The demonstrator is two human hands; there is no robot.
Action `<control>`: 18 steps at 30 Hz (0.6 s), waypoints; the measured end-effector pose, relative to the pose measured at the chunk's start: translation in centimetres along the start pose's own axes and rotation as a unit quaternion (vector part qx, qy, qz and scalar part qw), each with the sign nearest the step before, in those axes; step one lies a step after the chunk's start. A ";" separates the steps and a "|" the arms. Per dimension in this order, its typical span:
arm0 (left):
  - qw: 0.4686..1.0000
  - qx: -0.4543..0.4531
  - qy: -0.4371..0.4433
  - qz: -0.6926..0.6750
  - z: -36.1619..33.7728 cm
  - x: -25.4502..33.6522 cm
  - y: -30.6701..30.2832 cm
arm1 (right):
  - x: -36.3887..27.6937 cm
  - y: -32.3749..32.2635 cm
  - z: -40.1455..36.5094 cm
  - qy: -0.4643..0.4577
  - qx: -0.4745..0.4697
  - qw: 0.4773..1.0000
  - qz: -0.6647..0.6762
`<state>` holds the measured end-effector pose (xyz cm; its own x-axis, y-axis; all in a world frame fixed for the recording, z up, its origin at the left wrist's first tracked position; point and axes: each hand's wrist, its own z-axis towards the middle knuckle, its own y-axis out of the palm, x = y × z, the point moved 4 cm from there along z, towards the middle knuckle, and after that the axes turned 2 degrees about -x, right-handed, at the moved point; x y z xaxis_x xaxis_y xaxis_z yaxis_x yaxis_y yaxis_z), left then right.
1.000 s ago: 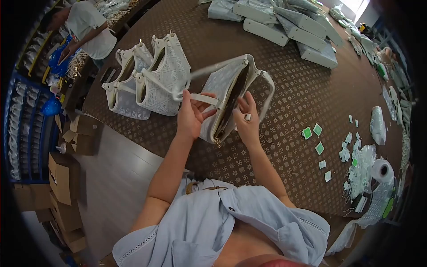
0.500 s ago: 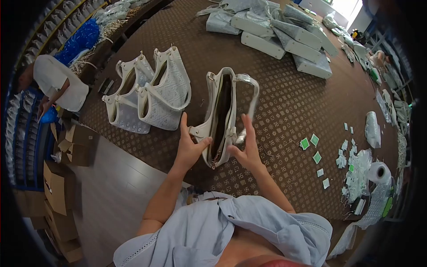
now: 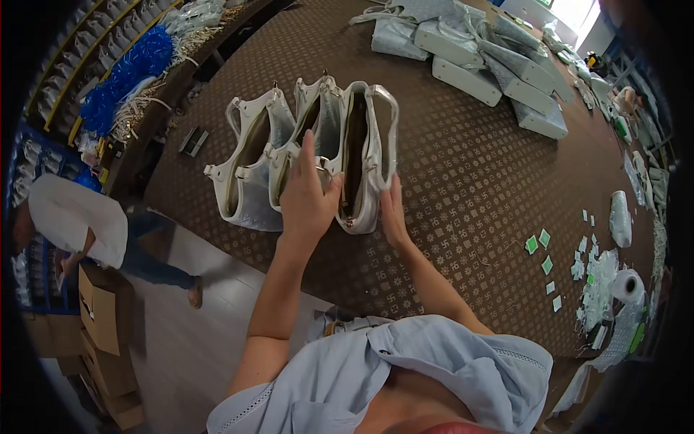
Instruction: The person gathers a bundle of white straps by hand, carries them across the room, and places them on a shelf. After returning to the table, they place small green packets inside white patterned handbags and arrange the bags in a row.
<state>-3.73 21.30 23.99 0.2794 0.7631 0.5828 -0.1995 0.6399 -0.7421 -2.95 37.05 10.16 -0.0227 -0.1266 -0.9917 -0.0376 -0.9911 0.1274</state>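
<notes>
Three white patterned handbags stand side by side on the brown table, with their tops open. My right hand lies with straight fingers along the right side of the nearest handbag, below its looped strap. My left hand is between that bag and the middle handbag. Its fingers stretch upward over the middle bag, and its thumb points at the nearest bag's left edge. Part of the middle bag is hidden behind this hand. Leftmost stands another handbag, touched by neither hand.
A pile of plastic-wrapped white bags lies at the far side of the table. Green and white tags are scattered on the right, near a plastic roll. Left of the table are a person and cardboard boxes.
The nearest handbag has moved left, up against the other two. My left hand has shifted over the middle bag, and my right hand has flattened along the side. The person at left has moved nearer.
</notes>
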 end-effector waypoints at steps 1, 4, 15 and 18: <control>0.989 0.067 0.088 0.100 -0.6 0.8 -1.9 | 0.8 0.3 -0.4 0.008 0.006 0.999 0.042; 0.985 -0.014 -0.003 0.171 -0.9 -2.3 -1.5 | 3.9 1.7 -0.6 0.069 0.009 0.982 0.176; 0.968 0.165 0.181 -0.061 -3.5 2.2 -1.6 | 6.6 -3.4 0.2 0.115 -0.044 0.991 -0.042; 0.872 -0.169 0.268 -0.373 -5.6 7.4 4.2 | 3.9 -10.5 -0.4 0.101 0.001 0.988 -0.119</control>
<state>2.79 29.10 23.27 0.6294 -0.0646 0.7744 0.4886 0.8078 -0.3297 -2.29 46.90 4.91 0.1867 0.1049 -0.9768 -0.0205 -0.9936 -0.1107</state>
